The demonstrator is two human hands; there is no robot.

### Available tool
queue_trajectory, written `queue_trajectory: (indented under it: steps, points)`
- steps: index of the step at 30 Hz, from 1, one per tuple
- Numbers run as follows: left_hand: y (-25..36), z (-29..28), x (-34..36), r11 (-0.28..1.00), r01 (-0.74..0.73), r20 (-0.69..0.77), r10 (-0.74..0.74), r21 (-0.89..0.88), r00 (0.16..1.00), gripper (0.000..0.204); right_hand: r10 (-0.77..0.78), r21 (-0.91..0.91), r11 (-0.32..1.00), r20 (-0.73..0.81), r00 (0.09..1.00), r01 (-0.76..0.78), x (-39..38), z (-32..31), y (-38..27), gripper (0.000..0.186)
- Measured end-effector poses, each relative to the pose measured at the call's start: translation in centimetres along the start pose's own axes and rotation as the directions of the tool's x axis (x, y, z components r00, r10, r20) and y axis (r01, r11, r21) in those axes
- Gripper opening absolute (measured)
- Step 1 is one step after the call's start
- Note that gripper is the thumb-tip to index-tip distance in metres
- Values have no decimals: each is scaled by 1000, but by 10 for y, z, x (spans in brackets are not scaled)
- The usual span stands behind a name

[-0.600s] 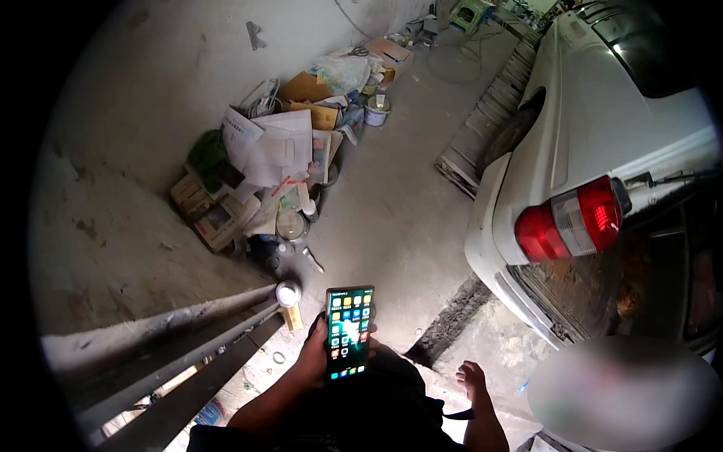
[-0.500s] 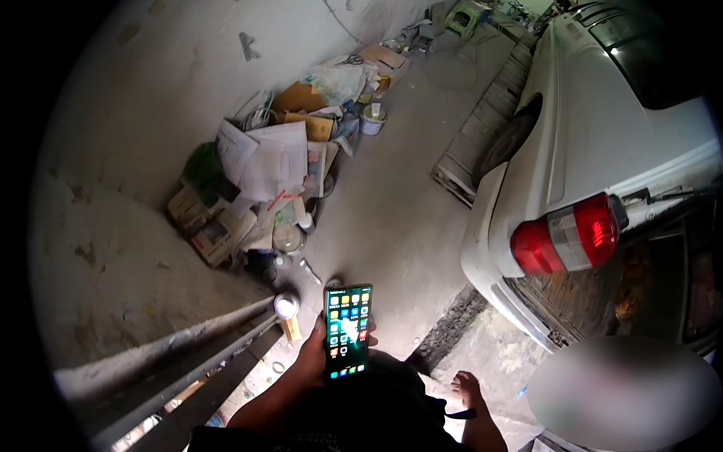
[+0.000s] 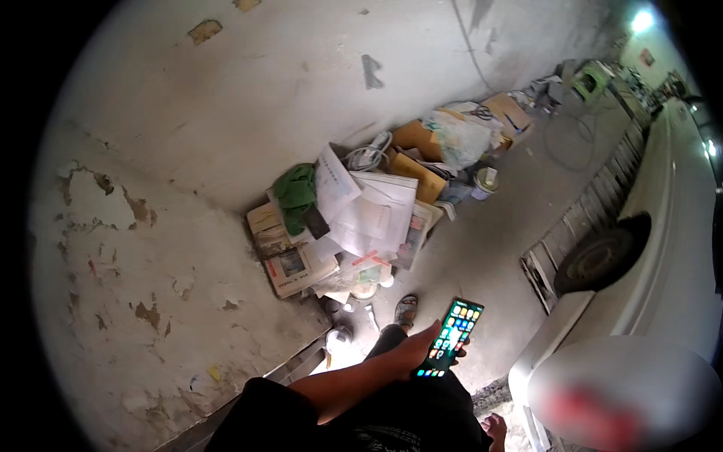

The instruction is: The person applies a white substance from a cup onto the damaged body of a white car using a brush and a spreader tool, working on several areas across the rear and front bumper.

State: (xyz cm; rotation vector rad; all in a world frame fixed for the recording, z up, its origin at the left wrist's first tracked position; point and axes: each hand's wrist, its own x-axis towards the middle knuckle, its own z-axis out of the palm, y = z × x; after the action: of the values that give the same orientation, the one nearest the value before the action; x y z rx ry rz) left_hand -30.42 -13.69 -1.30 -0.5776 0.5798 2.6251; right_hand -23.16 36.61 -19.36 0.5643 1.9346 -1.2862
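My left hand [image 3: 418, 348] holds a dark smartphone [image 3: 452, 337] with a lit screen of coloured icons, tilted up to the right. The bare forearm reaches to it from the lower middle of the picture, over my dark clothing. My sandalled foot [image 3: 405, 309] shows just beyond the hand on the concrete floor. Another foot [image 3: 493, 429] shows at the lower edge. My right hand is out of view.
A heap of cardboard boxes, papers and a green cloth [image 3: 346, 215] lies against the peeling wall [image 3: 151, 248]. A white car [image 3: 663, 256] with its wheel [image 3: 599, 260] stands at right beside a metal grate [image 3: 580, 226]. A small white tub [image 3: 484, 182] sits on the floor.
The view has swung left and down: the car has slid to the right edge and the wall fills more of the picture. The phone stays in my left hand.
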Motion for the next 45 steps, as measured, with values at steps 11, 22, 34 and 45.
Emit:
queue_trajectory:
  steps: [11, 22, 34, 45]
  points:
    - [48, -171, 6, 872, -473, -548, 334, -129, 766, 68, 213, -222, 953, 8, 977, -206, 89, 19, -158, 30]
    - [29, -388, -49, 631, -752, -808, 335, -190, 485, 70, 220, -411, 887, -29, 975, -212, 112, 36, -195, 32]
    - [81, -556, -42, 763, -644, -975, 181, 54, 132, 54, 317, -534, 793, -50, 947, -293, 105, 118, -226, 35]
    - [18, -544, -49, 850, -137, -860, 491, 508, -138, 31, 375, -589, 737, -51, 926, -331, 92, 131, -219, 42]
